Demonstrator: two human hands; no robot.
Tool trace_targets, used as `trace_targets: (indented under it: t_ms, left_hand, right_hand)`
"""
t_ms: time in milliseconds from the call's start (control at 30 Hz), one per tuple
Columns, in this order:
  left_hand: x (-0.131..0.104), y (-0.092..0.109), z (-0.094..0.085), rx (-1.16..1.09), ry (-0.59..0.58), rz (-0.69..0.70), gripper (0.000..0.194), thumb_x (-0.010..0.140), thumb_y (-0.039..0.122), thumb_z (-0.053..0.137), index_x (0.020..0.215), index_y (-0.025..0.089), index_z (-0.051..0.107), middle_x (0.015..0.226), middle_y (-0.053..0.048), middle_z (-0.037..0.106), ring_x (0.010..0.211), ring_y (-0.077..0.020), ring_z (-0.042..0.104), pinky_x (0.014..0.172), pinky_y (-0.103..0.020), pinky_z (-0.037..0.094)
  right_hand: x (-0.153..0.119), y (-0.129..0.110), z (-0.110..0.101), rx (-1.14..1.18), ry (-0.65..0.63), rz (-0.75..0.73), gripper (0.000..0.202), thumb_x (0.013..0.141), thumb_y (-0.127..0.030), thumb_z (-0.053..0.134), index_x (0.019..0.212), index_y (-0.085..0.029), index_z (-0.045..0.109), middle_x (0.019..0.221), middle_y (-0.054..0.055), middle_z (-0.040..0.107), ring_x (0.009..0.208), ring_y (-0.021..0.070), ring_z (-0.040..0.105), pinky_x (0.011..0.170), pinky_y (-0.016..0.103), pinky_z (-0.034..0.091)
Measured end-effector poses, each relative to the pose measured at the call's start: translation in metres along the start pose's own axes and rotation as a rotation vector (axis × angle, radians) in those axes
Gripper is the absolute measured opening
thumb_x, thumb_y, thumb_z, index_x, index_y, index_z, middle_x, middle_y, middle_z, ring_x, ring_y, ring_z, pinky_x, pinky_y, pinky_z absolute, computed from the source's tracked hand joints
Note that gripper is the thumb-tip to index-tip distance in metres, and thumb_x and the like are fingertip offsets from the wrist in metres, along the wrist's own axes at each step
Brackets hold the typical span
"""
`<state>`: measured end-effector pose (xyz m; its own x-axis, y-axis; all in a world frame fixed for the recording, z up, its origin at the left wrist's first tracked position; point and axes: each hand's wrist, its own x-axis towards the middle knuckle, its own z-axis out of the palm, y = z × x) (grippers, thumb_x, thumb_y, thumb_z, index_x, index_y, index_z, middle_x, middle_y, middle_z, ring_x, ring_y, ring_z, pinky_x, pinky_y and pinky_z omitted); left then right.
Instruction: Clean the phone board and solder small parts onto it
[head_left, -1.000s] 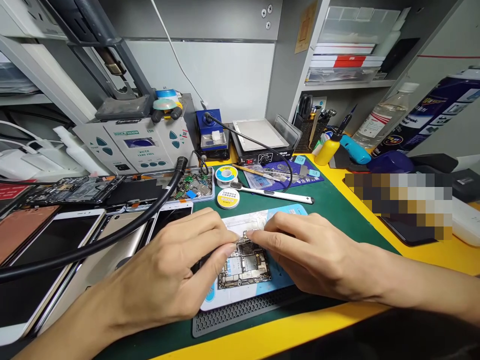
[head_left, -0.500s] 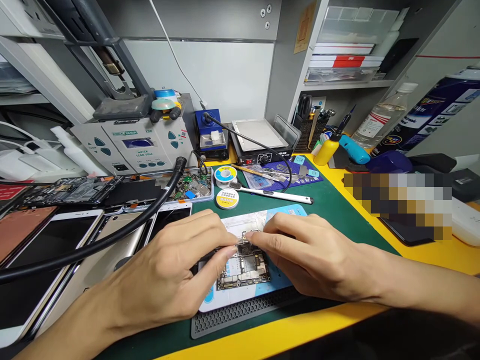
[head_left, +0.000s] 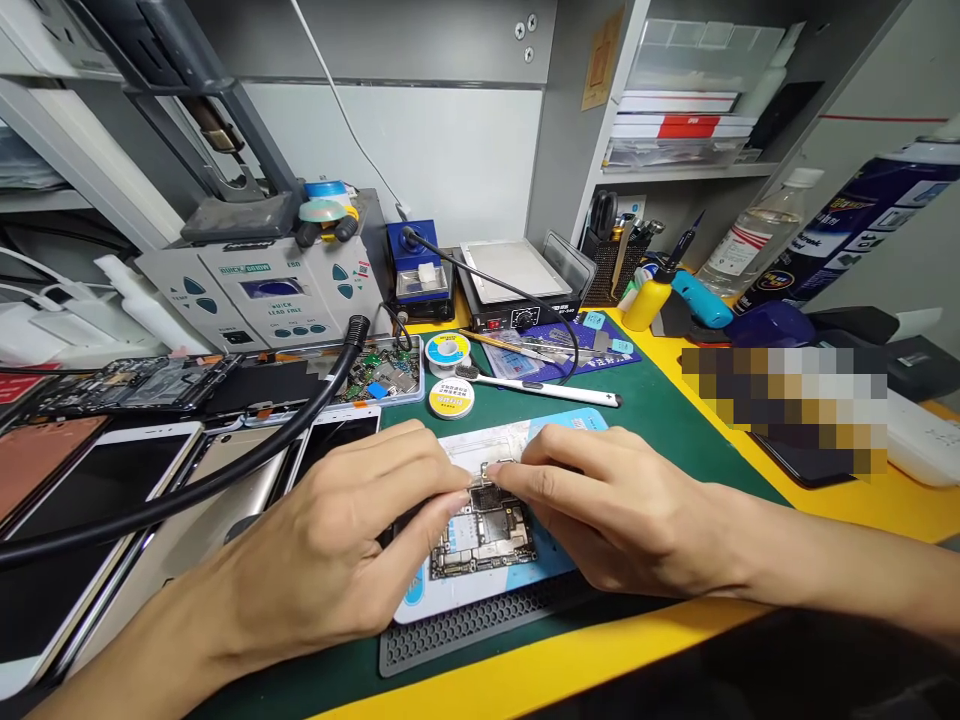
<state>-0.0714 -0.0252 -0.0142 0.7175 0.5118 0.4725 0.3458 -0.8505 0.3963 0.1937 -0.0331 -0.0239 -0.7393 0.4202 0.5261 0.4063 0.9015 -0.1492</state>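
A phone circuit board (head_left: 495, 529) lies on a white and light-blue plate (head_left: 409, 612) in front of me. My left hand (head_left: 360, 520) comes from the left, its thumb and index tips brought together at the board's upper left edge. From the other side, my right hand (head_left: 611, 505) reaches the board's upper part, index fingertip touching there and the other fingers curled under. The right thumb is hidden. Both sets of fingertips are close together, and whether they grip the board or something small between them cannot be made out.
A black hose (head_left: 300, 440) arcs over several phones (head_left: 112, 500) at left. Behind the plate are a solder spool (head_left: 448, 350), a round tin (head_left: 451, 398) and a white-handled brush (head_left: 547, 389). A hot-air station (head_left: 262, 290) and heating plate (head_left: 517, 270) stand farther back.
The whole view has shifted very slightly. Both hands keep nearly the same pose at the board, which stays in place on the plate.
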Motion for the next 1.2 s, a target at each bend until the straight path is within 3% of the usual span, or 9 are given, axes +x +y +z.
trace_targets:
  t_ms: [167,333,467,667,800,1200]
  left_hand:
    - [-0.002,0.001,-0.001,-0.005,-0.001,-0.012,0.016,0.101,0.006,0.058,0.107,0.017,0.069,0.091,-0.003,0.071,0.083,-0.0149,0.064,0.074,-0.027,0.051]
    - [-0.002,-0.001,-0.001,0.019,0.001,0.005,0.018,0.103,0.007,0.057,0.108,0.019,0.068,0.092,-0.002,0.07,0.084,-0.0137,0.065,0.076,-0.026,0.052]
    - [-0.005,-0.006,0.002,0.043,-0.006,0.032,0.02,0.104,0.009,0.055,0.115,0.021,0.067,0.096,-0.002,0.071,0.087,-0.0134,0.067,0.079,-0.024,0.053]
    - [-0.008,-0.012,0.007,0.059,0.003,0.016,0.018,0.105,0.015,0.055,0.117,0.024,0.066,0.102,-0.001,0.072,0.091,-0.0149,0.071,0.086,-0.026,0.053]
    - [-0.004,-0.008,0.002,0.054,-0.005,0.031,0.018,0.104,0.011,0.055,0.114,0.022,0.067,0.094,-0.001,0.071,0.086,-0.0134,0.068,0.078,-0.024,0.054]
    - [0.001,-0.001,0.0,-0.005,-0.002,-0.003,0.018,0.101,0.006,0.058,0.107,0.017,0.07,0.09,-0.004,0.071,0.081,-0.0153,0.065,0.071,-0.028,0.051]
  right_hand:
    - [-0.001,0.001,0.001,-0.045,-0.042,-0.008,0.034,0.097,-0.003,0.051,0.125,-0.007,0.07,0.086,0.007,0.065,0.066,0.0175,0.054,0.052,0.03,0.04]
    - [-0.002,0.002,0.002,-0.039,0.006,-0.009,0.033,0.097,-0.004,0.053,0.127,-0.007,0.067,0.09,0.007,0.066,0.069,0.0171,0.054,0.055,0.029,0.04]
    - [0.0,0.002,0.002,-0.107,-0.077,-0.016,0.029,0.099,-0.008,0.053,0.122,-0.009,0.069,0.086,0.005,0.062,0.062,0.0166,0.047,0.049,0.031,0.032]
    - [-0.001,0.002,0.003,-0.11,-0.047,-0.005,0.03,0.1,-0.008,0.053,0.127,-0.009,0.064,0.091,0.005,0.064,0.069,0.0158,0.053,0.052,0.029,0.035]
    - [-0.001,0.0,0.0,-0.128,-0.106,-0.003,0.029,0.099,-0.009,0.054,0.125,-0.01,0.066,0.088,0.005,0.064,0.063,0.0156,0.049,0.048,0.03,0.029]
    - [-0.001,-0.001,0.003,-0.063,-0.013,0.006,0.031,0.095,-0.002,0.053,0.121,-0.008,0.068,0.089,0.008,0.067,0.068,0.017,0.058,0.055,0.029,0.045]
